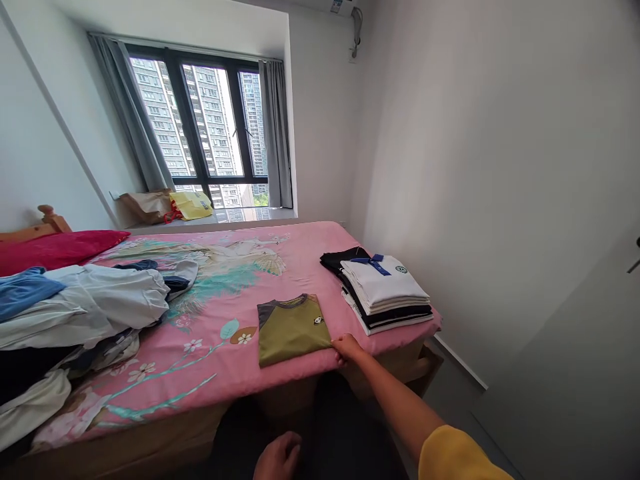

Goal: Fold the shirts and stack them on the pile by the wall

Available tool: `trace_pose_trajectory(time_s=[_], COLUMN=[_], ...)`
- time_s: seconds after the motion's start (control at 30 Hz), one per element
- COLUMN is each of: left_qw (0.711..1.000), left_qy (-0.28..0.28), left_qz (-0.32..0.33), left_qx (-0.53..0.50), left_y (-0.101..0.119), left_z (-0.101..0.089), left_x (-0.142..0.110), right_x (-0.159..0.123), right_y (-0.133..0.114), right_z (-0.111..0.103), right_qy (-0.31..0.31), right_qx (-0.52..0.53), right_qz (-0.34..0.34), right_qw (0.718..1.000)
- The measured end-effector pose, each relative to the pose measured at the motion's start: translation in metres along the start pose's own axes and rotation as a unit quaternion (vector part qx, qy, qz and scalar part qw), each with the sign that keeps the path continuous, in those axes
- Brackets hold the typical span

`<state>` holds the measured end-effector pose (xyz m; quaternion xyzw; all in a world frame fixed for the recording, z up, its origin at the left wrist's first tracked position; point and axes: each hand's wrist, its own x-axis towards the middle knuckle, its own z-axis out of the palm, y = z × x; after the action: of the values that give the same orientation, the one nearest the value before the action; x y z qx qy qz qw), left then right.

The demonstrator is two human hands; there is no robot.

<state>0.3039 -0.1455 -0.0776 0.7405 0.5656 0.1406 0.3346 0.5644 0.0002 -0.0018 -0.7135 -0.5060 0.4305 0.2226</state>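
Note:
A folded olive-green T-shirt (293, 328) with a grey collar lies near the front edge of the pink floral bedsheet (235, 363). My right hand (346, 348) reaches out to its lower right corner, fingers closed on the corner of the shirt. To the right stands a stack of folded clothes (383, 292), white polo on top with a blue collar. My left hand (278, 457) hangs low below the bed edge, fingers loosely curled, holding nothing that I can see.
A heap of unfolded clothes (75, 313) covers the left of the bed, beside a red pillow (55, 248). Bags (167, 205) sit on the window ledge. A white wall runs along the right, with a narrow floor gap beside the bed.

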Motion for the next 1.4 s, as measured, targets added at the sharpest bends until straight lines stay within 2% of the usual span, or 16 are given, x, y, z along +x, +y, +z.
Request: trace_pose_trajectory(time_s=[0.2, 0.4, 0.47, 0.53, 0.6, 0.67, 0.73, 0.77, 0.83, 0.9, 1.0, 1.07, 1.13, 1.27, 1.33, 1.4], left_qw=[1.000, 0.998, 0.991, 0.973, 0.950, 0.936, 0.934, 0.937, 0.952, 0.966, 0.973, 0.974, 0.972, 0.964, 0.964, 0.966], left_qy=[0.000, 0.034, 0.093, 0.194, 0.286, 0.331, 0.328, 0.315, 0.264, 0.199, 0.144, 0.147, 0.171, 0.217, 0.206, 0.181], left_qz=[-0.012, 0.009, 0.020, 0.032, 0.059, 0.104, 0.141, 0.143, 0.099, 0.019, -0.042, -0.041, -0.047, 0.005, 0.032, 0.016], left_qx=[-0.006, -0.049, -0.093, -0.121, -0.110, -0.062, 0.008, 0.049, 0.120, 0.164, 0.176, 0.168, 0.156, 0.151, 0.167, 0.182], left_y=[0.005, -0.001, -0.008, -0.010, -0.005, 0.008, 0.026, 0.034, 0.044, 0.044, 0.030, 0.023, 0.023, 0.035, 0.037, 0.032], left_z=[-0.003, 0.003, 0.006, 0.004, -0.007, -0.028, -0.054, -0.066, -0.086, -0.096, -0.097, -0.094, -0.097, -0.117, -0.126, -0.130], left_x=[-0.001, -0.006, -0.006, -0.002, 0.010, 0.031, 0.060, 0.075, 0.101, 0.116, 0.115, 0.109, 0.108, 0.133, 0.150, 0.162], right_x=[0.006, 0.013, 0.007, -0.002, -0.012, -0.019, -0.020, -0.019, -0.014, -0.006, 0.004, 0.008, 0.009, 0.012, 0.018, 0.029], right_y=[-0.004, -0.010, -0.014, -0.023, -0.035, -0.049, -0.061, -0.065, -0.066, -0.057, -0.034, -0.022, -0.020, -0.047, -0.062, -0.070], right_z=[0.005, 0.010, 0.013, 0.020, 0.033, 0.050, 0.067, 0.074, 0.085, 0.087, 0.076, 0.064, 0.054, 0.049, 0.054, 0.060], right_qy=[0.135, 0.146, 0.164, 0.173, 0.164, 0.145, 0.122, 0.106, 0.065, 0.033, 0.064, 0.096, 0.118, 0.124, 0.078, 0.027], right_qx=[-0.085, -0.133, -0.136, -0.134, -0.131, -0.136, -0.158, -0.178, -0.227, -0.280, -0.333, -0.346, -0.351, -0.325, -0.310, -0.314], right_qz=[-0.052, -0.059, -0.082, -0.134, -0.234, -0.341, -0.405, -0.412, -0.400, -0.363, -0.268, -0.209, -0.186, -0.276, -0.335, -0.354], right_qw=[0.986, 0.979, 0.974, 0.966, 0.949, 0.919, 0.892, 0.887, 0.886, 0.888, 0.902, 0.910, 0.910, 0.896, 0.886, 0.880])
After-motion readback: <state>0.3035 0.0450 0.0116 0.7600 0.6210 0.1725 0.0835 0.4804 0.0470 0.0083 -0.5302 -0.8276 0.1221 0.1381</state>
